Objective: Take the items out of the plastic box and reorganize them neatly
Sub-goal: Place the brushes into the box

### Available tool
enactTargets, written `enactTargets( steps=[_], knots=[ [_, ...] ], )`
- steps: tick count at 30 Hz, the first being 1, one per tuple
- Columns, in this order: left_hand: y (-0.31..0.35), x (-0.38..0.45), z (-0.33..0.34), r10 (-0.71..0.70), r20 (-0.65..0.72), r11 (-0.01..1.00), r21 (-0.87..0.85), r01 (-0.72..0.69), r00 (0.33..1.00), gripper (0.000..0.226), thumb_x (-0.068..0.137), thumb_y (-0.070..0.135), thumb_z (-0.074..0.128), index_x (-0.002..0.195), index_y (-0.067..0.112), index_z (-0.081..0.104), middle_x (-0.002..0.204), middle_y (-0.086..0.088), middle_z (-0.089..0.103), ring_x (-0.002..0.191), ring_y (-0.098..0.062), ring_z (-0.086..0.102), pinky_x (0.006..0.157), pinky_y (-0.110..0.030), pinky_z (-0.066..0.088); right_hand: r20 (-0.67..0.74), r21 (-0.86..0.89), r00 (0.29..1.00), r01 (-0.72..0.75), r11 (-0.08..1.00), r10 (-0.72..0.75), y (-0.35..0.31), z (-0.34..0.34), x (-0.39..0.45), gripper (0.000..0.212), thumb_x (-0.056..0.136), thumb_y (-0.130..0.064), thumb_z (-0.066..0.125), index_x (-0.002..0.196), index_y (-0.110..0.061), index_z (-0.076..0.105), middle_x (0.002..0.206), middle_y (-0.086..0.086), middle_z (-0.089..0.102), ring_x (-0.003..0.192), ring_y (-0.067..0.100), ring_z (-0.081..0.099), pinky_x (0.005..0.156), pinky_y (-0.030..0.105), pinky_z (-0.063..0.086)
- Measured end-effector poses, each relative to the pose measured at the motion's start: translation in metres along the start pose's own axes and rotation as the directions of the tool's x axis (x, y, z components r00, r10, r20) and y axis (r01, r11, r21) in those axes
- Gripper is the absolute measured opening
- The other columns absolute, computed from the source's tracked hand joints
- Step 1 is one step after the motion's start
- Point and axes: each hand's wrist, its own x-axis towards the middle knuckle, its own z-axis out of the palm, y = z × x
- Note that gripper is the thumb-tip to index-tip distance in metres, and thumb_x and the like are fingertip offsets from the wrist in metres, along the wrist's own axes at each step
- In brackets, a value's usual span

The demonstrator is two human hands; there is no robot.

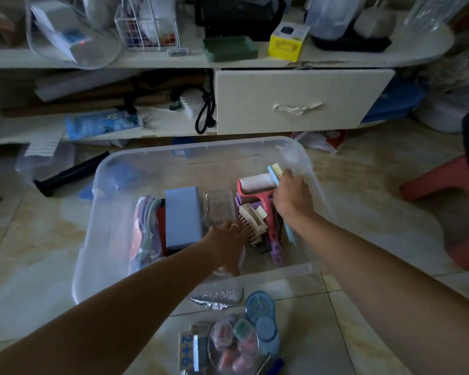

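Clear plastic storage box (313, 169) on tiled floor, lid off. Inside box, rt hand (291, 194) closed on light-blue scrub brush w/ cream bristles (275, 173), near far-rt wall, above pink lint roller (257, 190). Lt hand (226, 244) flat, fingers spread, near front wall, beside cream hair claw clip (252, 221); gripping nothing visible. Light-blue rectangular box (182, 215) at centre.

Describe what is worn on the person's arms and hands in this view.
Both forearms are bare as far as the frame shows, with no sleeves, gloves, watch or bracelets visible. The left hand wears a thin, light-coloured ring on one finger. The right hand shows no ring or other jewellery from this angle.
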Motion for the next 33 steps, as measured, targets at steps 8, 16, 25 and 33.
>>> enactTargets(
  steps=[8, 16, 25, 33],
  knots=[
    [-0.005, 0.011, 0.018, 0.003, 0.076, 0.997, -0.071, 0.003, 0.997, 0.094, 0.079, 0.071, 0.056, 0.149, 0.018, 0.023, 0.149, -0.010, 0.034, 0.138, -0.031, 0.026, 0.110, -0.049, 0.025, -0.012, 0.031, 0.998, 0.063, 0.998, -0.063, 0.006, 0.005, -0.003, 0.032, 0.096, -0.008, 0.055, 0.126, -0.006, 0.045, 0.100, 0.018, 0.064, 0.088, 0.033, 0.067, 0.067, 0.042, 0.057],
    [-0.010, 0.013, 0.012, 0.089, 0.119, 0.987, -0.141, -0.072, 0.989, 0.093, 0.076, 0.054, 0.073, 0.148, 0.018, 0.028, 0.144, -0.009, 0.033, 0.134, -0.029, 0.027, 0.106, -0.045, 0.034, 0.037, -0.060, 0.996, 0.089, 0.994, -0.087, 0.005, 0.006, -0.003, 0.030, 0.100, -0.014, 0.048, 0.130, -0.009, 0.045, 0.095, 0.010, 0.068, 0.081, 0.025, 0.067, 0.060, 0.034, 0.051],
    [-0.025, 0.009, 0.006, 0.217, 0.090, 0.945, -0.270, -0.186, 0.972, 0.077, 0.067, 0.020, 0.087, 0.134, 0.022, 0.050, 0.135, -0.002, 0.046, 0.127, -0.023, 0.042, 0.086, -0.026, 0.035, 0.089, -0.094, 0.989, 0.124, 0.988, -0.116, 0.006, 0.001, -0.007, 0.041, 0.098, -0.014, 0.054, 0.137, -0.008, 0.043, 0.097, 0.012, 0.065, 0.081, 0.028, 0.066, 0.061, 0.036, 0.050],
    [-0.019, 0.005, 0.005, 0.187, 0.067, 0.947, -0.278, -0.162, 0.980, 0.082, 0.072, 0.024, 0.084, 0.139, 0.018, 0.038, 0.136, -0.008, 0.046, 0.123, -0.026, 0.048, 0.091, -0.031, 0.045, 0.161, -0.111, 0.983, 0.107, 0.988, -0.088, -0.006, -0.010, -0.017, 0.035, 0.097, -0.014, 0.055, 0.130, -0.005, 0.051, 0.110, 0.016, 0.064, 0.096, 0.033, 0.066, 0.066, 0.033, 0.043]
  ],
)
